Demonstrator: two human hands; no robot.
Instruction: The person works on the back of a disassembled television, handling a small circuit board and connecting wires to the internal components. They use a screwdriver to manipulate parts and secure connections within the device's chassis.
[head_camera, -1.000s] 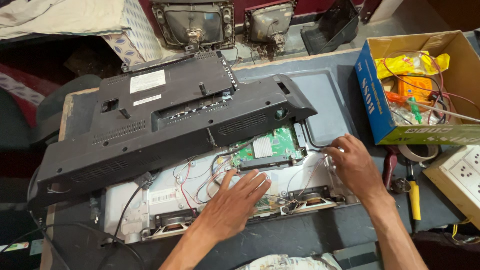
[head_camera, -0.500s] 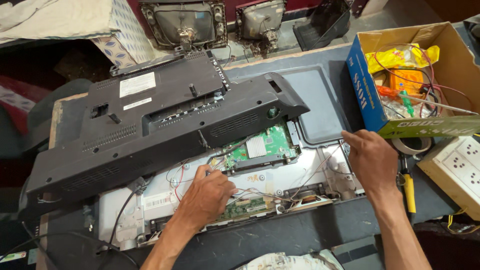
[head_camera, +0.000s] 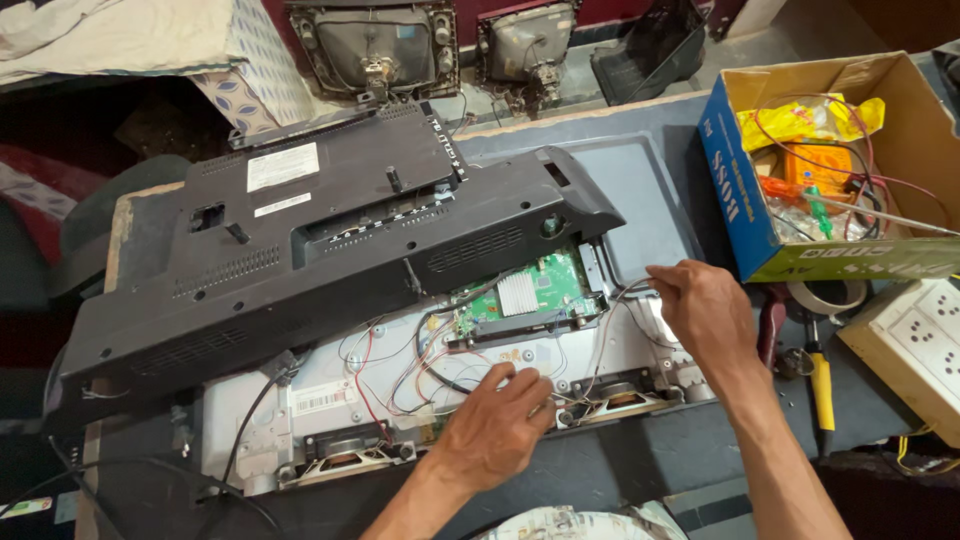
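Head view looks down on an opened flat television chassis of pale sheet metal (head_camera: 330, 385) lying across the middle of the dark table (head_camera: 650, 470), its black plastic back cover (head_camera: 300, 250) tilted up over the upper left. The left hand (head_camera: 495, 430) rests spread, fingers loose, on the thin coloured wires at lower centre; the right hand (head_camera: 705, 310) pinches a grey cable (head_camera: 615, 300) beside the green circuit board (head_camera: 525, 295). Wires look limp and fragile, likely best held near connectors; the board seems stiff yet delicate, edges only.
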